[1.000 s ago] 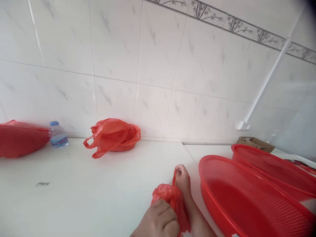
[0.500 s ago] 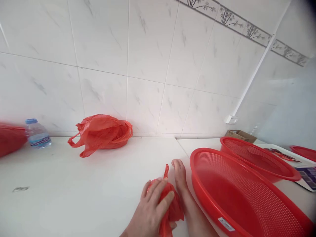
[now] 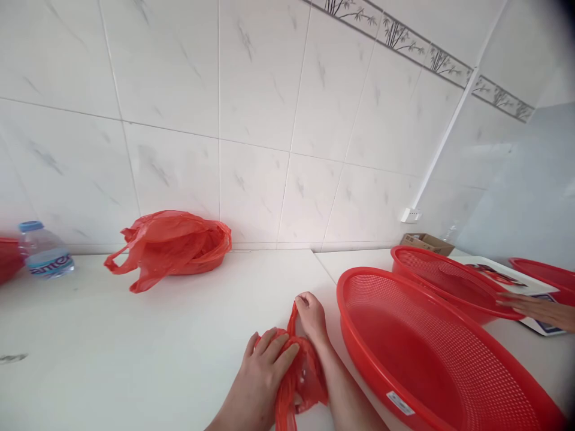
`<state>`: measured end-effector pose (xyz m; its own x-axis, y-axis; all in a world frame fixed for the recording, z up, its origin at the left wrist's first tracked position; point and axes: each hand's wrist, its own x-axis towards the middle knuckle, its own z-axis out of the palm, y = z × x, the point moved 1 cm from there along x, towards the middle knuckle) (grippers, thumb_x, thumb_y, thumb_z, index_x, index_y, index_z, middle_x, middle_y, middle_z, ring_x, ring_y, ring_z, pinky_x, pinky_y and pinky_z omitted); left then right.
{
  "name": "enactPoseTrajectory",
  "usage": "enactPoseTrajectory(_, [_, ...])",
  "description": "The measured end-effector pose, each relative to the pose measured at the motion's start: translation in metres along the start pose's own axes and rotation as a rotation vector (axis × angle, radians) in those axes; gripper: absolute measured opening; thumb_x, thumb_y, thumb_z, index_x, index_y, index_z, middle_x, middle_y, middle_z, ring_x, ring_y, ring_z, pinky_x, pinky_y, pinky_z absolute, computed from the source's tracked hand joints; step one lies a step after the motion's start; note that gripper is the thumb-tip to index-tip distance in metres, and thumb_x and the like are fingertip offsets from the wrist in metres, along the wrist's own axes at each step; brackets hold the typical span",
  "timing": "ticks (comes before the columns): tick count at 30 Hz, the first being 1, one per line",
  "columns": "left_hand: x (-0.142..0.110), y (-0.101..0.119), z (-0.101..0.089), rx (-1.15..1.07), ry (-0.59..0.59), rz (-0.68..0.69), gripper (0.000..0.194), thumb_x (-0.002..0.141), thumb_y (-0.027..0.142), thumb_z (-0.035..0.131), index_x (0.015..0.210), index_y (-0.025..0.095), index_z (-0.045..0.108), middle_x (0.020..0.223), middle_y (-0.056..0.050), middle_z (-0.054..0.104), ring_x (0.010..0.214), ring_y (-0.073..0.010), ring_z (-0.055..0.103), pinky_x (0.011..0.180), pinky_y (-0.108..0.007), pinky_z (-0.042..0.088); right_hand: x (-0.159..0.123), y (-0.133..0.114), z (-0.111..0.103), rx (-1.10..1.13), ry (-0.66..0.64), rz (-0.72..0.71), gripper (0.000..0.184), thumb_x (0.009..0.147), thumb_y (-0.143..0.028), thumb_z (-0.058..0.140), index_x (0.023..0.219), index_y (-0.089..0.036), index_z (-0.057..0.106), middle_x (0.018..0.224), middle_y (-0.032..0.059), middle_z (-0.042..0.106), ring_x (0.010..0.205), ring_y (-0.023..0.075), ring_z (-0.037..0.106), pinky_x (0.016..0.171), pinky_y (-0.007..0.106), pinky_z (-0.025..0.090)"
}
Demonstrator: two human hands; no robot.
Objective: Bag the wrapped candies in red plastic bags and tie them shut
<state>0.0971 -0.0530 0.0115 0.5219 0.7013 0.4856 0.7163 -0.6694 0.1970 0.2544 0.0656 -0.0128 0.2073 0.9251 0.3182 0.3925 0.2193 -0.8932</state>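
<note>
A small red plastic bag [image 3: 309, 374] is bunched on the white table in front of me. My left hand [image 3: 260, 380] lies over its top with curved fingers gripping the gathered film. The thumb and fingers of my right hand [image 3: 311, 316] are pinched on the bag's narrow pulled-up handle. Something pale shows through the film, too blurred to name. Just right of my right forearm stands a large red plastic colander basket [image 3: 395, 347].
Against the tiled wall lies another red plastic bag [image 3: 175, 242], wrapped round a basin-like shape. A water bottle [image 3: 45, 251] stands at left. Behind the large basket is a second red basket [image 3: 444, 278], touched by another person's hand [image 3: 530, 305]. A cardboard box [image 3: 426, 242] sits farther back.
My right hand has gone from loose fingers beside the bag to pinching its handle. My view has swung slightly right. Another person's hand has come in at the right edge.
</note>
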Motion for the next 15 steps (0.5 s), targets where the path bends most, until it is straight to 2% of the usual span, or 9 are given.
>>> enactPoseTrajectory(3, [0.004, 0.006, -0.009, -0.11, -0.018, -0.044, 0.031, 0.079, 0.032, 0.063, 0.109, 0.026, 0.058, 0.104, -0.005, 0.065, 0.1, -0.0264, 0.056, 0.097, -0.046, 0.035, 0.0, -0.001, 0.0, -0.022, -0.01, -0.01, 0.018, 0.079, -0.035, 0.046, 0.067, -0.023, 0.052, 0.065, -0.0028, 0.054, 0.063, 0.0155, 0.048, 0.06, 0.026, 0.035])
enactPoseTrajectory(7, [0.005, 0.009, -0.013, -0.164, -0.038, -0.059, 0.008, 0.08, 0.018, 0.058, 0.087, 0.023, 0.058, 0.083, -0.002, 0.062, 0.08, -0.0208, 0.056, 0.085, -0.04, 0.041, 0.0, -0.001, 0.001, -0.059, -0.02, -0.006, 0.017, 0.078, -0.032, 0.045, 0.068, -0.022, 0.054, 0.071, -0.0013, 0.06, 0.067, 0.0161, 0.053, 0.063, 0.026, 0.037])
enactPoseTrajectory(10, [0.004, 0.007, -0.007, -0.181, -0.017, -0.058, 0.012, 0.08, 0.011, 0.053, 0.075, 0.021, 0.053, 0.078, -0.001, 0.06, 0.077, -0.0193, 0.055, 0.076, -0.035, 0.043, -0.001, 0.0, 0.003, -0.1, -0.009, 0.0, 0.016, 0.078, -0.03, 0.044, 0.069, -0.022, 0.055, 0.074, -0.0007, 0.062, 0.07, 0.0161, 0.054, 0.065, 0.026, 0.039])
enactPoseTrajectory(15, [0.003, -0.002, 0.01, -0.115, 0.017, -0.029, 0.016, 0.075, 0.006, 0.049, 0.068, 0.02, 0.049, 0.071, -0.002, 0.061, 0.067, -0.019, 0.057, 0.064, -0.031, 0.044, -0.001, 0.002, 0.007, -0.172, 0.006, -0.02, 0.016, 0.078, -0.026, 0.044, 0.071, -0.022, 0.058, 0.077, 0.001, 0.063, 0.074, 0.0164, 0.056, 0.068, 0.026, 0.04])
